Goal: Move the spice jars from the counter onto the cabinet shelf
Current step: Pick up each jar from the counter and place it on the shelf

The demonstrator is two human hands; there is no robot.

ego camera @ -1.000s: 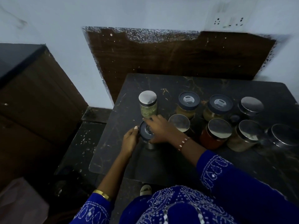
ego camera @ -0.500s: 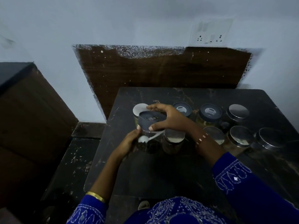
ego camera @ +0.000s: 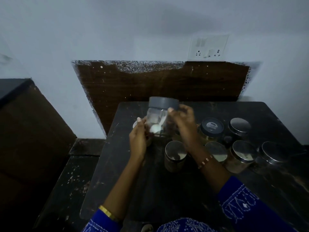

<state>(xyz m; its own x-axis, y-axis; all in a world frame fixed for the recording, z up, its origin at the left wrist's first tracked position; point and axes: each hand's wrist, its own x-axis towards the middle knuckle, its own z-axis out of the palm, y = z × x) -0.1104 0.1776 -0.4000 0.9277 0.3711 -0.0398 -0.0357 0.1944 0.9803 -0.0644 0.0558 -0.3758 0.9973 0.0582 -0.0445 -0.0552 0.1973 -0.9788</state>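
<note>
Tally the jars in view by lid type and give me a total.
Plastic lids: 2, the held jar and a standing dark-lidded jar.
Metal lids: 6, five metal-lidded jars in plain view and a sliver of lid behind the left hand.
Total: 8 visible; the hands may hide more.

We see a dim, bluish picture with soft light falling from above and ahead, so the pale wall (ego camera: 117,30) is the brightest area while the dark surface (ego camera: 167,190) and the lower left corner sink almost to black. Small patches of glare sit on the metal lids (ego camera: 244,152) at the right, and the raised jar (ego camera: 158,118) and both hands are smeared by motion blur, the right hand (ego camera: 184,121) most of all. The wide lens bends straight edges towards the borders, and fine detail is noisy and soft throughout.
</note>
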